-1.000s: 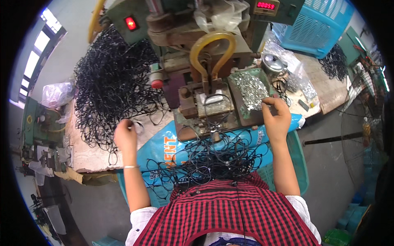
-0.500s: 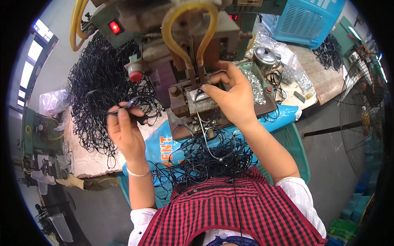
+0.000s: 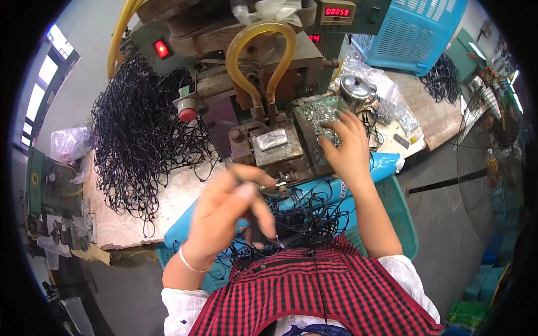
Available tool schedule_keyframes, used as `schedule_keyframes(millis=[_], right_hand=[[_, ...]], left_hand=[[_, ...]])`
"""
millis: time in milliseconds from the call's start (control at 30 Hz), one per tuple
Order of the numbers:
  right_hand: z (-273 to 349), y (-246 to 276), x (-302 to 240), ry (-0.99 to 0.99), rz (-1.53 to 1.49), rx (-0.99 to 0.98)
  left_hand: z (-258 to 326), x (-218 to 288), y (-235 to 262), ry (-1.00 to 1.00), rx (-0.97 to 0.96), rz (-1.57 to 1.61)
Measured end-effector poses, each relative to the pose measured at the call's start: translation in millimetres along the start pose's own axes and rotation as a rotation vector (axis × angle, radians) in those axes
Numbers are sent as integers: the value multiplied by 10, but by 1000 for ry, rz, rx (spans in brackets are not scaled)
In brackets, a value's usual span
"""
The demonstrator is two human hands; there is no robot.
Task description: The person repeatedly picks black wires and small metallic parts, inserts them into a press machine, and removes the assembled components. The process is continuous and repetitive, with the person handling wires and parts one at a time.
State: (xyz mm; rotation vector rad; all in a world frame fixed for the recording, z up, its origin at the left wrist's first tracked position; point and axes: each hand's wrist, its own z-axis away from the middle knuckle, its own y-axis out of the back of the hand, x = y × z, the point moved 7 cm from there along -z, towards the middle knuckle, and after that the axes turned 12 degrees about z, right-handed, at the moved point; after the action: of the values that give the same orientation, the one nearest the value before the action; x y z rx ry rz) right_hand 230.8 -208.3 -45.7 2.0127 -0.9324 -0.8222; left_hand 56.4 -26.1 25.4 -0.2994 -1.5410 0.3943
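My left hand (image 3: 227, 210), smeared by motion, hangs over the tangle of black cords (image 3: 322, 210) at my lap; whether its fingers grip one is unclear. My right hand (image 3: 348, 147) has its fingers apart, their tips over the tray's small silver metal pieces (image 3: 319, 120). Between the hands stands a bench press (image 3: 300, 61), its worn metal block (image 3: 272, 140) bare of any cord. Above that block a looped yellow hose (image 3: 288, 42) runs down to two dark upright bars.
A large heap of black cords (image 3: 131, 134) covers the bench's left side. A red push button (image 3: 188, 114) juts from the press. Toward the right are a lidded metal pot (image 3: 355, 88), a blue crate (image 3: 406, 39) and a fan (image 3: 487, 151). Blue sheeting (image 3: 386, 162) lies over a green basket (image 3: 408, 215).
My left hand has come right and nearer, from beside the cord heap to above my lap. The right hand has left the press block for the metal pieces. The cord at the block has gone.
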Motion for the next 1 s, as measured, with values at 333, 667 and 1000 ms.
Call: schedule_keyframes(millis=[333, 667, 1000], right_hand=[[-108, -139, 362, -105, -176, 107], [66, -340, 611, -207, -301, 111], [154, -170, 188, -321, -622, -59]], left_hand=[[-203, -602, 61, 475, 215, 273], [-165, -733, 82, 426, 90, 309], [-263, -799, 1940, -254, 543, -839]])
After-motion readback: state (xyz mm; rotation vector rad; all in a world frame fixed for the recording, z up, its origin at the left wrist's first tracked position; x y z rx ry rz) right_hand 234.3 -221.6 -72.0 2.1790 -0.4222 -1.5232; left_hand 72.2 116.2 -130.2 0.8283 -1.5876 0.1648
